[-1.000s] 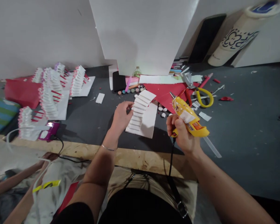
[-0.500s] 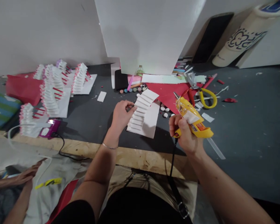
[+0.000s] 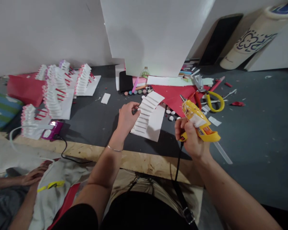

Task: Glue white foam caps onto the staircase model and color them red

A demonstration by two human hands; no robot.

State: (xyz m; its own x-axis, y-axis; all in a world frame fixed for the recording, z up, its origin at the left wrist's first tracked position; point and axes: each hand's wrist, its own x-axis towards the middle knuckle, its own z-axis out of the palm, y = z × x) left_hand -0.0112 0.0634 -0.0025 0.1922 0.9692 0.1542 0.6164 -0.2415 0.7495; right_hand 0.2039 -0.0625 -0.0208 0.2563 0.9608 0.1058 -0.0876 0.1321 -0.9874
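The right hand [image 3: 192, 136] grips the yellow glue gun [image 3: 196, 119], nozzle well apart from the left hand [image 3: 127, 118]; that gap seems worth keeping against burns. The left hand's fingers curl together at the stepped white piece [image 3: 144, 116]'s left edge; whether they grip it or something small, I cannot tell. The piece lies over a white card [image 3: 157, 123] on the worktop [image 3: 98, 127], so light, steady pressure should suit it. Beyond, scissors [image 3: 215, 101] crowd the nozzle.

the left hand [image 3: 127, 116] has curled tighter; a co-worker's hand [image 3: 36, 175] has moved lower.
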